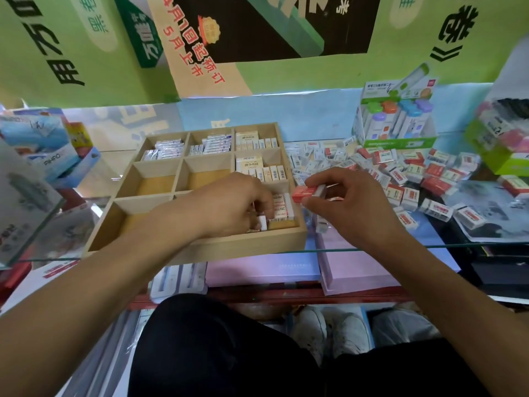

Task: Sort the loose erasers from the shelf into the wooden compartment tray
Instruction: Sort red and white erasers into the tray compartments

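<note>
Fingers [310,183] of the right hand [352,202] pinch a red-sleeved eraser [307,194], held just beside the right wall of the wooden tray [200,247] and level with its near row. Left hand [232,204] reaches down into the near right compartment, fingers curled on a small white eraser [262,223] at the compartment floor. Beside it in that compartment lie a few white erasers with red print [282,207]. Far row holds packed erasers in all three cells; the middle right cell holds yellow-labelled ones [257,167]; the other middle and near cells show bare wood. Loose erasers [400,173] lie heaped on the glass shelf [372,247], right of the tray. Green display box [398,124] stands behind the heap.
</note>
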A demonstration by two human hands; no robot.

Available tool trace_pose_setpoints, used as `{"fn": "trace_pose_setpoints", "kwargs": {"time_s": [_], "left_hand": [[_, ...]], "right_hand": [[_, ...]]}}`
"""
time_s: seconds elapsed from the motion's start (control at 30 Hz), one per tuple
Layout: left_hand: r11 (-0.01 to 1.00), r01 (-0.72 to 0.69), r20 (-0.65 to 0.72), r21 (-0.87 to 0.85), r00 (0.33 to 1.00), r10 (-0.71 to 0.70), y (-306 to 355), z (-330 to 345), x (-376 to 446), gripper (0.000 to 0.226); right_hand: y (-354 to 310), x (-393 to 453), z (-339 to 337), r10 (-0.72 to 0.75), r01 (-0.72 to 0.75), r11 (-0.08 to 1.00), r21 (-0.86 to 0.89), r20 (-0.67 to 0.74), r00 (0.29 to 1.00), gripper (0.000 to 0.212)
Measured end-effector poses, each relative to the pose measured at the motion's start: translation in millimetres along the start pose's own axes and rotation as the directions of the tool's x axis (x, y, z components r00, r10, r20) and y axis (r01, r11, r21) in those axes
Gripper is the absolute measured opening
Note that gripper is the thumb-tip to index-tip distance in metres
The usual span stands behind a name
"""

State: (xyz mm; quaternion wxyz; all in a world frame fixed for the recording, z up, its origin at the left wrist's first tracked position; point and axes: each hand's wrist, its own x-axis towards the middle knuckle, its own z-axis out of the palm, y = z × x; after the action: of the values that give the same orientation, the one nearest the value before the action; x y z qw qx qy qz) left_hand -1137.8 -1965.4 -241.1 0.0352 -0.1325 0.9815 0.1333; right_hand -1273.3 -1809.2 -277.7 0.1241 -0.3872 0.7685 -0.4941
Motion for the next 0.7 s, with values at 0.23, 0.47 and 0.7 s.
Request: {"fn": "trace_pose_setpoints", "kwargs": {"time_s": [0.23, 0.47, 0.7], "left_hand": [[0.997, 0.035, -0.025, -0.073, 0.999, -0.037, -8, 1, -4, 0.016], [0.986, 0.070, -0.028, -0.151, 0.997, -0.075, -8, 0, -6, 0.018], [0.984, 0.095, -0.073, -0.150, 0.992, -0.107, -9, 7, -9, 0.020]], "right_hand": [[3, 0, -5, -0.008, 0.008, 0.999, -0.035, 0.001, 1.000, 0.019], [-5, -7, -5, -0.068, 0.067, 0.998, 0.022, 0.061, 0.996, 0.016], [-8, -8, 3, -0.122, 0.142, 0.985, -0.097, 0.189, 0.974, 0.017]]}}
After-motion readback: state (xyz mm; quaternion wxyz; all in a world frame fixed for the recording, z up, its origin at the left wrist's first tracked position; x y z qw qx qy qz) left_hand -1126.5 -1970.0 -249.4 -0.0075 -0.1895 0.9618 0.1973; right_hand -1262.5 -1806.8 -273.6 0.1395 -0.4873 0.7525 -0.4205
